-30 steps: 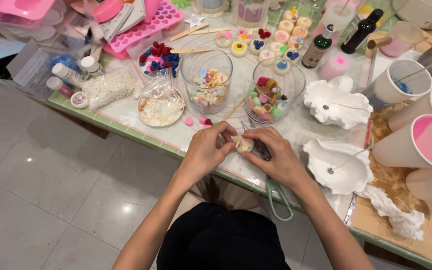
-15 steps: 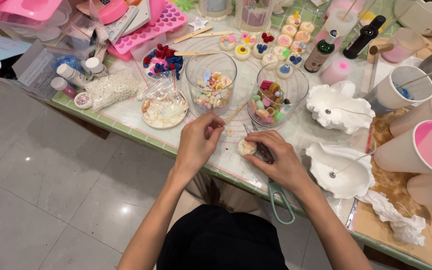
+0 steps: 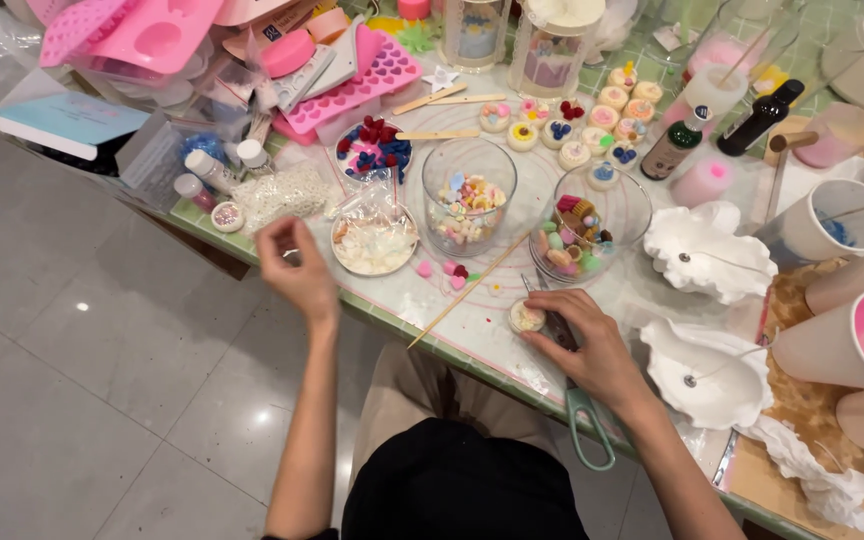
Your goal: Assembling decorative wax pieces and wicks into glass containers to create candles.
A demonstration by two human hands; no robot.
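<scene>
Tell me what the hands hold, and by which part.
Right hand: scissors, gripped along the blades, fingertips touching a small round piece. Left hand: cannot tell.

Left hand (image 3: 295,268): hovering at the table (image 3: 472,335) edge, just left of the shallow bowl (image 3: 374,243).
Right hand (image 3: 592,345): resting on the table, fingers touching the small round piece (image 3: 526,317).
Scissors (image 3: 584,415): lying under the right hand.
Skewer (image 3: 467,292): lying between both hands.
Two glass jars (image 3: 469,208): standing behind the round piece.
Shell dishes (image 3: 709,250): sitting right of the right hand.
</scene>
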